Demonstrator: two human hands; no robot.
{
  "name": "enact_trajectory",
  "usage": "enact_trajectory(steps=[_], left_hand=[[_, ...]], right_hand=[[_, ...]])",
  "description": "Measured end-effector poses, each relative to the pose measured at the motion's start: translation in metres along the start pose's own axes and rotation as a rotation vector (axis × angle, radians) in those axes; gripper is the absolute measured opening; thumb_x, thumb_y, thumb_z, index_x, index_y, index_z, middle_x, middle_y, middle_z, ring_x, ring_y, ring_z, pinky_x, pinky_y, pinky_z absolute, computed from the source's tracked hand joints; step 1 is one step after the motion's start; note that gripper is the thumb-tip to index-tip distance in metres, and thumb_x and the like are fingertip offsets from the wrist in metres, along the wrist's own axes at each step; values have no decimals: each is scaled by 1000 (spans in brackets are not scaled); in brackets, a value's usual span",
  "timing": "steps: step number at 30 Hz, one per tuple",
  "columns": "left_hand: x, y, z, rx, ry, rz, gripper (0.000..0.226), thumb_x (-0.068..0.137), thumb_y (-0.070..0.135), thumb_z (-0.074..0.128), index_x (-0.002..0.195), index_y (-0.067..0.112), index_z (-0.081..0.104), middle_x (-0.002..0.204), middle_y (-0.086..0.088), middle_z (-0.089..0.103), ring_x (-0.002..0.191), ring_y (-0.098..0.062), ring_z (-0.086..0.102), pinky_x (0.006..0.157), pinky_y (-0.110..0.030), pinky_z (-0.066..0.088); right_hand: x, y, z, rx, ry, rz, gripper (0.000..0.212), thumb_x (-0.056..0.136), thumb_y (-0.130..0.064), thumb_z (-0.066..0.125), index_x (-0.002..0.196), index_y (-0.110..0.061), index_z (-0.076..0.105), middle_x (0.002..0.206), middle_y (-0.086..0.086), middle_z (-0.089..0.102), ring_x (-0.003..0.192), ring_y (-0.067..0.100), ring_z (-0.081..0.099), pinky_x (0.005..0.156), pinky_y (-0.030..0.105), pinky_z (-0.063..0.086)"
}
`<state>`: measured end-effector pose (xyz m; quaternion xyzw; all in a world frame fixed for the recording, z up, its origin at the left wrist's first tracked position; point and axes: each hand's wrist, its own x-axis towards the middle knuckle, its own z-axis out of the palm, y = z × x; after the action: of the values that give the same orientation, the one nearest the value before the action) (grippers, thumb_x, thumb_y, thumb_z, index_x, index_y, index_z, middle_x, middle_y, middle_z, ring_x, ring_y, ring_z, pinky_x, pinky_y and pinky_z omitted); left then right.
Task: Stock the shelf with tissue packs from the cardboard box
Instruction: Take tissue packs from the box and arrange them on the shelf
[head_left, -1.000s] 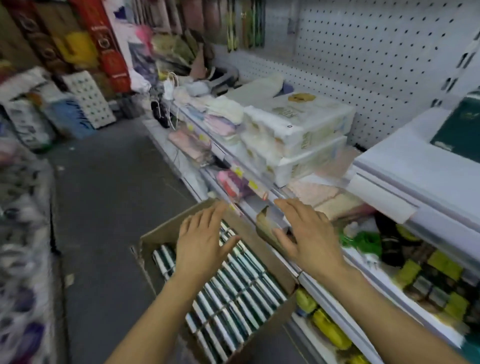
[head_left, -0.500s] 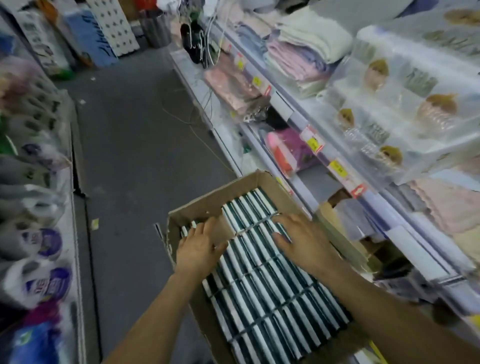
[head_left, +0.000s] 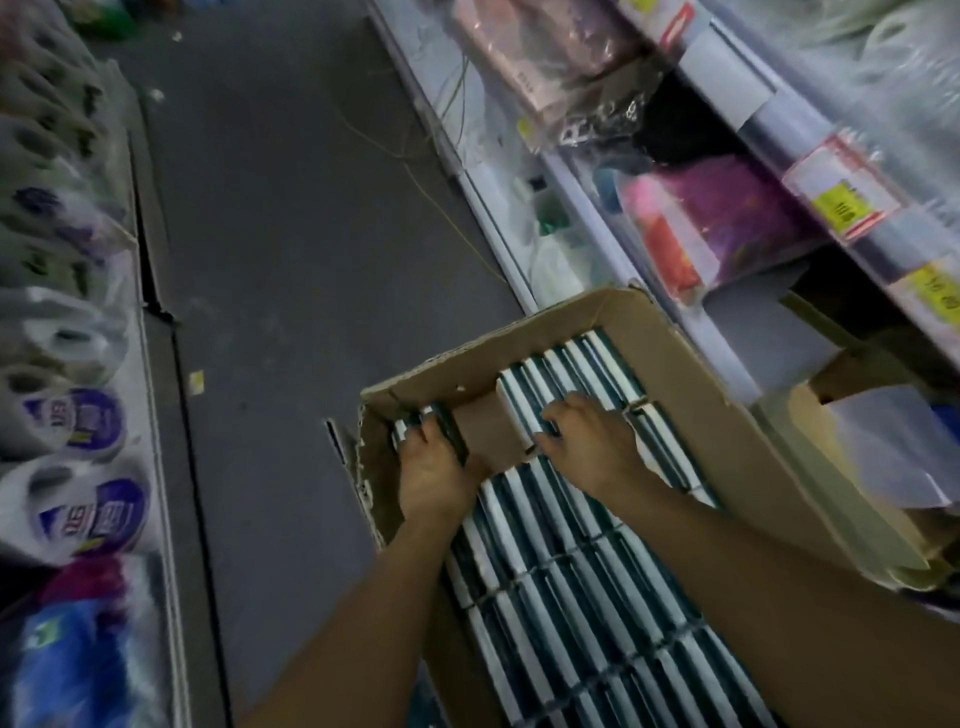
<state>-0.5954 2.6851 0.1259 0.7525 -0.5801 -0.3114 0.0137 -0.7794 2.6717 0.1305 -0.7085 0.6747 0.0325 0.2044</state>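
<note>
Cardboard box (head_left: 691, 410) sits on the aisle floor (head_left: 291, 249), hard against the base of the shelf (head_left: 769, 124) on the right. It is packed with green-and-white tissue packs (head_left: 587, 566) standing on edge in tight rows. One gap shows in the far row, bare cardboard visible between the two hands.

Change over the last second: the hands were raised at shelf-edge height, above the box; half a second ago they had dropped onto the pack tops. Now both are down in the far row. The view has also tipped downward, so the upper shelves are out of sight.

Left hand (head_left: 434, 470): fingers curled down around the few packs left of the gap, apparently gripping them. Right hand (head_left: 589, 441): fingers bent over the tops of the packs right of the gap; cannot tell whether it has closed on any.

Reading: the reach is done and the pull of a fresh bundle is starting. Nothing lifted yet. Box nearly full, so stocking looks early. Image blurred; pack count unclear.
</note>
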Motion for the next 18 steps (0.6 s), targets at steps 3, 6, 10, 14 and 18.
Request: enact_trajectory(steps=[3, 6, 10, 14, 18], left_hand=[[6, 1, 7, 106, 27, -44, 86, 94, 43, 56, 154, 12, 3, 149, -17, 33, 128, -35, 46, 99, -44, 42], [15, 2, 12, 267, 31, -64, 87, 95, 51, 50, 153, 11, -1, 140, -15, 46, 111, -33, 60, 83, -38, 44], [29, 5, 13, 364, 41, -99, 72, 96, 42, 53, 144, 11, 10, 120, -8, 62, 100, -27, 66, 69, -32, 37], [30, 8, 6, 261, 39, -152, 67, 94, 30, 57, 141, 10, 14, 114, -8, 66, 99, -28, 67, 69, -33, 38], [7, 10, -8, -13, 193, -61, 55, 90, 25, 61, 131, 14, 25, 109, -9, 66, 93, -32, 66, 83, -39, 48]], right_hand=[[15, -9, 13, -152, 5, 23, 51, 94, -57, 46, 120, -15, 60, 121, 7, 58, 112, 24, 52, 87, 36, 44], [24, -17, 20, -290, 2, 66, 59, 90, -64, 46, 115, -13, 61, 117, 8, 59, 111, 26, 52, 88, 37, 39], [32, -20, 27, -319, 0, 106, 36, 91, -46, 54, 104, -14, 64, 113, 6, 60, 107, 24, 53, 85, 35, 39], [30, -20, 20, -14, 37, 231, 31, 86, -42, 62, 96, -12, 62, 112, 8, 57, 100, 23, 55, 67, 29, 40], [6, -17, 0, 266, 141, 297, 34, 84, -43, 62, 98, -12, 57, 106, 6, 53, 95, 27, 55, 71, 35, 43]])
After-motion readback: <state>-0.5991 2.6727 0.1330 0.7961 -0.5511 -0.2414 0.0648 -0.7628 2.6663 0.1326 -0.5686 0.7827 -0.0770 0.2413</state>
